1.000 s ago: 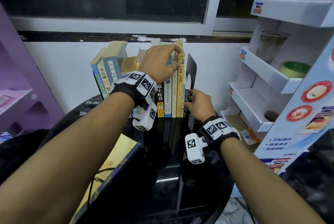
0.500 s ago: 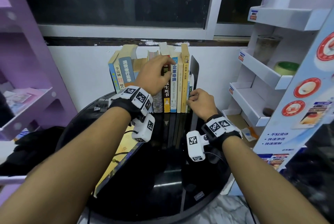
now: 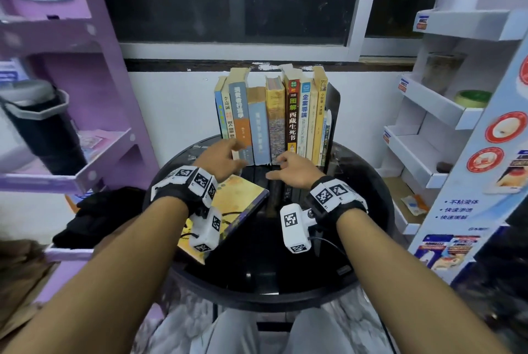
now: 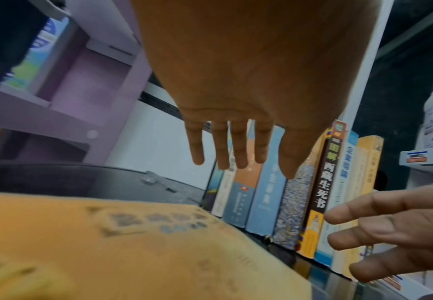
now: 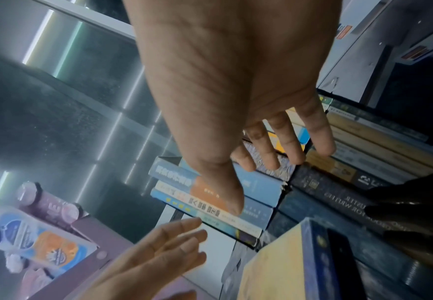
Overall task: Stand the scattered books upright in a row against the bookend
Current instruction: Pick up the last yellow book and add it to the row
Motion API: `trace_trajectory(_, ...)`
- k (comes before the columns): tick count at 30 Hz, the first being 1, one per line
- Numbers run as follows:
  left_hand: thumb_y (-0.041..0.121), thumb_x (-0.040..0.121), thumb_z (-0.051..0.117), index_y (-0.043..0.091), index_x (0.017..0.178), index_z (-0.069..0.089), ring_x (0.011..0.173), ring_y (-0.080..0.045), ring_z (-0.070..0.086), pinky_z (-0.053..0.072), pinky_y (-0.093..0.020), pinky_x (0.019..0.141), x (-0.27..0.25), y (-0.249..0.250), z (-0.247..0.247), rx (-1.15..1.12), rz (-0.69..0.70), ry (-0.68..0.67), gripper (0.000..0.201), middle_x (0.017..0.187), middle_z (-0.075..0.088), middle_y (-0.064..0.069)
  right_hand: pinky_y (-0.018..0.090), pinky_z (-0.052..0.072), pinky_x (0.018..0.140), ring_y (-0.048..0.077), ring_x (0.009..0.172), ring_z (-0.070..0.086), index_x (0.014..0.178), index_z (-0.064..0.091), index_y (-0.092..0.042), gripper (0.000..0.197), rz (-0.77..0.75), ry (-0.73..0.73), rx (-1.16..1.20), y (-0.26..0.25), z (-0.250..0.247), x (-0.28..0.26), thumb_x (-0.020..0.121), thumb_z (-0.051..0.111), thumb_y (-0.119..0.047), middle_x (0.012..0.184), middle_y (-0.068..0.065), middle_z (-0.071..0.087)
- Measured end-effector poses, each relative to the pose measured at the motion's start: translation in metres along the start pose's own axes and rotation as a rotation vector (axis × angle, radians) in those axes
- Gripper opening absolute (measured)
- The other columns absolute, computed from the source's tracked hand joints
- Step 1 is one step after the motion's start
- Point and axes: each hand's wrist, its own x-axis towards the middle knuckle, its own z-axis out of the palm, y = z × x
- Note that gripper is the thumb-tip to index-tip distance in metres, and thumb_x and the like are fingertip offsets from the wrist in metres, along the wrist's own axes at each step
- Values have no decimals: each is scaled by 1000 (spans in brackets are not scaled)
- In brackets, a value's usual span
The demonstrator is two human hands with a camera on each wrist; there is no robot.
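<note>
— Nine or so books (image 3: 274, 122) stood upright in a row on the round black bench (image 3: 285, 268), spines toward the camera, the rightmost ones pressed against the dark bookend (image 3: 333, 113) near the white wall. What lay to the left?

— At far left stood a purple shelf unit (image 3: 85, 96) with a dark canister (image 3: 40, 125) on one level and a black bundle (image 3: 100, 216) lower down. On the bench's left part a yellow-covered book (image 3: 237, 202) lay flat, its near half hidden under the left wrist.

— And the left hand (image 3: 220, 162)?

— It hovered above that flat book, just before the leftmost spines. Its grip was slack, fingers (image 4: 238, 150) straight and spread, holding nothing; whether the tips touched the spines could not be told.

— The right hand (image 3: 294, 169)?

— It hung low in front of the middle of the row, near the black-spined volume (image 3: 293, 113). Its grip was likewise loose, fingers (image 5: 292, 142) splayed, nothing in it.

— And at far right?

— A white cardboard display rack (image 3: 428, 113) stood beside the bench, a green-rimmed roll (image 3: 473, 98) on one tier.
</note>
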Motion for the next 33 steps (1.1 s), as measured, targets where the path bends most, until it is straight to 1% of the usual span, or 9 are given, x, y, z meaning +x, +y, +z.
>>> trace_trajectory(3,29,92,62,7,133,49,111,-25,54,41,-33,92,-15,-22,0,-24,-93,-75,49,134,54,-14,35,40,101,27,129,45,143,36,-10,72,12,-71,-42,-14,13,-4,88,66,-44,144,9,44)
trace_trajectory(6,36,91,61,10,143,38,128,-28,47,39,-37,105,-26,-46,1,-29,-217,-184,62,147,44,-10,31,40,92,27,126,45,143,36,-8,73,16,-91,-85,-25,23,-7,88,65,-46,144,9,42)
trace_trajectory(8,40,91,61,13,143,36,127,-27,48,40,-39,105,-32,-58,2,-45,-280,-236,64,146,43,-8,31,39,91,27,129,43,144,34,-8,75,32,-106,-92,-31,30,-7,88,64,-47,147,9,40)
trace_trajectory(10,41,91,61,15,143,36,124,-25,50,40,-36,103,-37,-65,2,-68,-331,-259,63,142,47,-8,32,38,93,28,133,41,146,31,-8,80,56,-129,-92,-36,37,-7,87,65,-49,151,9,37)
trace_trajectory(12,44,90,61,17,143,36,121,-24,52,40,-37,104,-41,-70,4,-99,-378,-282,65,138,51,-8,34,39,96,28,133,41,147,30,-9,82,72,-139,-91,-39,44,-7,86,66,-51,151,9,36)
trace_trajectory(15,51,88,59,22,145,32,129,-27,47,36,-36,107,-47,-74,7,-46,-436,-318,70,146,43,-8,34,40,96,26,132,42,146,31,-10,86,91,-149,-115,-42,54,-5,82,67,-54,150,7,38)
trace_trajectory(21,42,79,73,21,147,26,129,-26,46,38,-37,106,-53,-69,6,90,-404,-342,86,146,43,-10,39,41,102,28,130,43,143,34,-10,96,141,-130,-176,-41,64,-3,72,74,-60,146,8,42)
trace_trajectory(27,41,74,79,22,146,27,128,-26,47,39,-37,105,-52,-68,5,140,-380,-329,91,145,44,-9,43,42,102,29,120,49,127,47,-14,88,151,-109,-297,-40,70,0,60,83,-58,127,8,56)
trace_trajectory(33,47,68,82,25,146,26,127,-28,47,41,-42,105,-48,-67,5,218,-362,-351,98,144,44,-8,45,37,105,33,126,42,130,44,-11,96,184,-78,-324,-37,72,4,57,85,-58,133,12,49)
